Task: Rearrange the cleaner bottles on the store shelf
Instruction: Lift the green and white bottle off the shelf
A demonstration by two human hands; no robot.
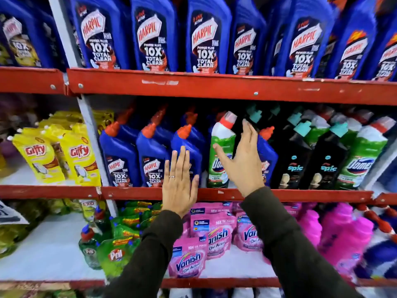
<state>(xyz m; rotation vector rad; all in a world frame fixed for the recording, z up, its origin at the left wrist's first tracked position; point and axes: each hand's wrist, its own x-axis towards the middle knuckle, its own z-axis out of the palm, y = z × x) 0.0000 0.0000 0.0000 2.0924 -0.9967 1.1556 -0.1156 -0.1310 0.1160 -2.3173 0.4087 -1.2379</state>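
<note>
The middle shelf [214,194] carries blue Harpic bottles [120,158] with orange caps on its left half. A green Domex bottle [221,147] with a white shoulder and red cap stands among them, with one more blue Harpic bottle [267,153] to its right. My left hand [179,181] is flat and open in front of the third blue Harpic bottle [189,145], holding nothing. My right hand [242,160] is open with fingers spread, just right of the green Domex bottle, between it and the lone blue bottle. Whether it touches either bottle is unclear.
Black Spic bottles [324,162] and more green Domex bottles [363,160] fill the shelf's right end. Large Harpic bottles [152,37] line the top shelf. Yellow Giffy pouches [79,155] stand at the left. Pink Vanish pouches [189,259] and green Pril packs [116,252] lie below.
</note>
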